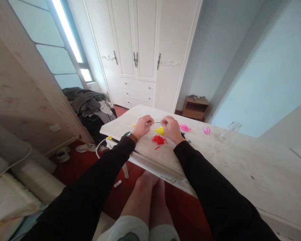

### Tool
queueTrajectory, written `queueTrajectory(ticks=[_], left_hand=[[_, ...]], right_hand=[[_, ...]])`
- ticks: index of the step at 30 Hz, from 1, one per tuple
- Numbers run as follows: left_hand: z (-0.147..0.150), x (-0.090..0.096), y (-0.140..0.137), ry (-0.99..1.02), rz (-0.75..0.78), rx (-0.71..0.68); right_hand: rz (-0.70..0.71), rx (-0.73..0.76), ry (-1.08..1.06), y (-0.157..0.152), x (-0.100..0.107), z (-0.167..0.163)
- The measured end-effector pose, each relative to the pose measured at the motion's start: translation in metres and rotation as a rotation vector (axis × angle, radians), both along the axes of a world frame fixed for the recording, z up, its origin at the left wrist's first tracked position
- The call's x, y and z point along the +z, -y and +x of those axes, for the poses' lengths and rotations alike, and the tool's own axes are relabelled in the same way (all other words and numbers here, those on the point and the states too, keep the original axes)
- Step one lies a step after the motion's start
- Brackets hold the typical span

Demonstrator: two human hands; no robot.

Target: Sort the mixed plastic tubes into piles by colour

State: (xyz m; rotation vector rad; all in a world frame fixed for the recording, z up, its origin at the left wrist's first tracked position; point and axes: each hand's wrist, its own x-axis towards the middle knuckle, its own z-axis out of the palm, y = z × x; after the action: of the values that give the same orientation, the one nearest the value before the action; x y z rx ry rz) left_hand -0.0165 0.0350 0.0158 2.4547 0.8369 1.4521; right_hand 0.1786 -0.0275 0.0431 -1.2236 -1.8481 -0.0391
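Note:
Above the white table (210,157), a thin dark strand (157,122) is stretched level between my two hands. My left hand (143,126), with a watch on its wrist, pinches one end of it. The other end is pinched by the fingers of my right hand (171,128). Just below the strand lies a heap of small yellow pieces (160,131), partly behind my right hand. Closer to me is a heap of small red pieces (158,140). Small black pieces (183,135) show beside my right wrist, partly hidden by it.
Right of my hands are a heap of pink pieces (185,127), a round pink thing (206,130) and a clear glass container (230,130). A white cable (97,150) hangs at the table's left edge. Behind stand a white wardrobe (145,43) and a pile of clothes (90,103).

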Motion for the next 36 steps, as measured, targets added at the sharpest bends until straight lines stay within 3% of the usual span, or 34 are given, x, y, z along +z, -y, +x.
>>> queueTrajectory(ticks=[5, 11, 14, 18, 22, 26, 31, 36], left_hand=[[0.001, -0.003, -0.007, 0.118, -0.007, 0.132], [0.000, 0.000, -0.002, 0.024, -0.018, 0.037], [-0.001, 0.001, 0.000, 0.041, -0.028, 0.042], [-0.001, 0.001, 0.000, 0.045, -0.055, 0.030], [0.000, 0.000, 0.000, 0.083, -0.081, 0.034], [0.000, 0.000, 0.000, 0.098, -0.147, 0.057], [0.001, 0.000, 0.000, 0.077, -0.173, 0.056], [0.001, 0.000, 0.000, 0.058, -0.167, 0.044]], right_hand=[[0.170, -0.199, -0.248, -0.002, 0.007, 0.014], [0.057, -0.035, -0.144, -0.004, 0.003, 0.006], [0.021, -0.092, -0.237, -0.005, 0.013, 0.018], [-0.199, -0.182, -0.278, -0.001, 0.031, 0.057], [-0.432, -0.188, -0.046, 0.009, 0.041, 0.090], [-0.589, -0.152, 0.174, 0.015, 0.044, 0.102], [-0.696, -0.086, 0.292, 0.017, 0.046, 0.103], [-0.667, -0.208, 0.309, 0.018, 0.046, 0.101]])
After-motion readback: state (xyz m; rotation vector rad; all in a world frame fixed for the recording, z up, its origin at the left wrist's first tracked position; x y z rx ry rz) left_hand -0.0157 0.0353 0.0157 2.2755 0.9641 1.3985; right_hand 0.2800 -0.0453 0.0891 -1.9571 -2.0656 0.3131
